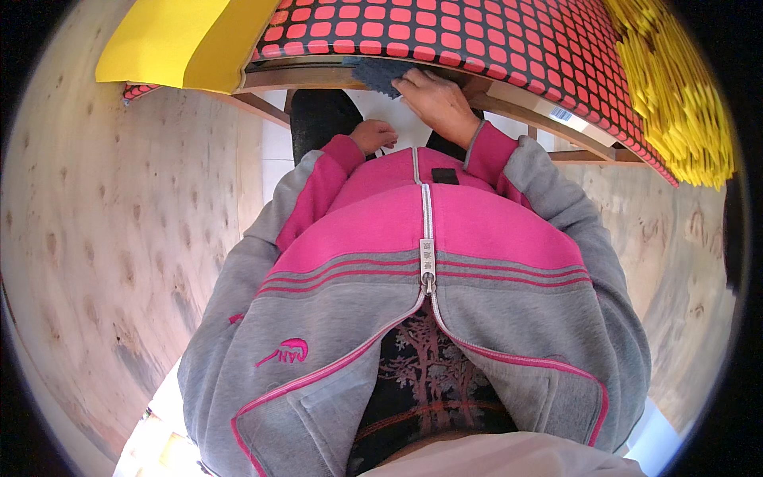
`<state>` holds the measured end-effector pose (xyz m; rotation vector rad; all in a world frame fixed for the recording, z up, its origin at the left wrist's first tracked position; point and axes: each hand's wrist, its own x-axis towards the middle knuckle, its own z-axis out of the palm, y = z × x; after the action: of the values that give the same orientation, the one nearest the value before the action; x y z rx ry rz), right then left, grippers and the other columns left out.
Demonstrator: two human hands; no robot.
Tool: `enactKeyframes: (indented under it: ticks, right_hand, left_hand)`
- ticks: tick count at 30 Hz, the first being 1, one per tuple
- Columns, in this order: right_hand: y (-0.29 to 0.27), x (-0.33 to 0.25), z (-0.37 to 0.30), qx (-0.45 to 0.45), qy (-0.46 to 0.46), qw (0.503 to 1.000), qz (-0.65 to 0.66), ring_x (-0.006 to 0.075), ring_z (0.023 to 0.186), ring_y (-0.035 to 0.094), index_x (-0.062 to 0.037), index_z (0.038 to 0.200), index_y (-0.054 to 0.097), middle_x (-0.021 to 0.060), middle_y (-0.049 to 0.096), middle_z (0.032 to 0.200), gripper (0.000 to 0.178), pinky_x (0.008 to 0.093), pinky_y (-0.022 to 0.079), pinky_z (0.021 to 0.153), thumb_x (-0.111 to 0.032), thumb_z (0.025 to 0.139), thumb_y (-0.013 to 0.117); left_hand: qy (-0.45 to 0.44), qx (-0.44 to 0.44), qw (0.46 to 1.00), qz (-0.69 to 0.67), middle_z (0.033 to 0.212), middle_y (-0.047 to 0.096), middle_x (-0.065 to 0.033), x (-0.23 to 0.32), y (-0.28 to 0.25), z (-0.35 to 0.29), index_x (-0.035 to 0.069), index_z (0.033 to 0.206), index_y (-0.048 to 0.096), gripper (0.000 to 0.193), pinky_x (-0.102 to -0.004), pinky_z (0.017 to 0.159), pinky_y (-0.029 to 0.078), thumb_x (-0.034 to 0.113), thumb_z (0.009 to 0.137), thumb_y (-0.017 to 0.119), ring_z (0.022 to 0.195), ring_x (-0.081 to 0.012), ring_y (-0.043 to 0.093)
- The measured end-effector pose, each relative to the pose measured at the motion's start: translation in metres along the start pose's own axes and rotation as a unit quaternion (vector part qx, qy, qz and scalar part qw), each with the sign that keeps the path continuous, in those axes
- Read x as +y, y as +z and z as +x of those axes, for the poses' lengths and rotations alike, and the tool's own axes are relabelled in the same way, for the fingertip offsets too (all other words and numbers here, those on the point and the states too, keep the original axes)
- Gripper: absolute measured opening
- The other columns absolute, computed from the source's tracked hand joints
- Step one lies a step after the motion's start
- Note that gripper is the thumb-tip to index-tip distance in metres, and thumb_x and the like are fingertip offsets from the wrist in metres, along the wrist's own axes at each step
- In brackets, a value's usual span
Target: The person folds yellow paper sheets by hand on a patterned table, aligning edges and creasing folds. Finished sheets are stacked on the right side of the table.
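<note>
A dark blue textured cloth (pixel 377 76) pokes out below the front edge of a table covered in a red-and-black checked cloth (pixel 381 33). My right hand (pixel 439 105) reaches up to it, the fingers closed on its right end. How far the blue cloth runs back under the tabletop is hidden. Lower and to the left, my left hand (pixel 372 136) rests in front of my body above my lap. Its fingers are loosely bent and a little apart, and I see nothing in them.
Yellow sheet material (pixel 183 48) hangs over the table's left corner. A thick bunch of folded yellow pieces (pixel 675 103) lies at the right end. Wooden rails (pixel 548 119) run beneath the tabletop, and plywood panels (pixel 103 238) stand on both sides of me.
</note>
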<state>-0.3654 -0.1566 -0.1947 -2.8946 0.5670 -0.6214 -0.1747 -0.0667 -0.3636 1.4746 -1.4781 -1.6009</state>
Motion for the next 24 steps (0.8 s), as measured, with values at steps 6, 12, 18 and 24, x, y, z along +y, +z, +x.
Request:
enactKeyframes:
  ticks: [6,12,18,24]
  right_hand:
    - [0.007,0.01,0.01,0.008,0.043,0.999,-0.012,0.0366,0.099,0.068,-0.0013,0.112,0.061,0.0205,0.065,0.105,0.023,0.0479,0.055,0.079,-0.01,0.093,0.051]
    - [0.016,0.019,0.023,0.021,0.046,0.998,-0.036,0.0387,0.093,0.067,-0.0013,0.104,0.063,0.0206,0.066,0.095,0.017,0.0499,0.051,0.078,-0.011,0.093,0.056]
    - [0.019,0.019,0.024,0.026,0.047,0.997,-0.06,0.0366,0.097,0.065,-0.003,0.104,0.065,0.0172,0.066,0.095,0.02,0.0487,0.05,0.082,-0.017,0.091,0.065]
    - [-0.001,0.007,0.024,-0.042,0.054,0.998,-0.018,0.0373,0.098,0.066,-0.0014,0.101,0.063,0.0176,0.067,0.099,0.02,0.0484,0.051,0.083,-0.016,0.089,0.068]
  left_hand:
    - [-0.022,-0.005,1.0,0.019,0.09,0.075,-0.0097,-0.011,0.002,0.008,0.001,0.1,0.074,0.033,-0.0343,0.077,0.057,0.032,0.098,0.066,0.083,-0.0182,0.072]
    - [-0.002,0.004,0.999,0.052,0.089,0.073,-0.0082,-0.014,0.006,0.012,-0.001,0.097,0.07,0.025,-0.034,0.076,0.058,0.023,0.099,0.064,0.082,-0.0169,0.07]
    - [0.007,0.018,0.998,-0.053,0.093,0.072,-0.0085,0.028,0.002,-0.013,-0.001,0.103,0.07,0.023,-0.0325,0.08,0.057,0.021,0.1,0.066,0.087,-0.0154,0.069]
    - [0.168,0.131,0.977,0.009,0.093,0.072,-0.0063,0.089,-0.028,-0.101,0.0,0.104,0.071,0.023,-0.0296,0.082,0.054,0.022,0.1,0.066,0.091,-0.0152,0.069]
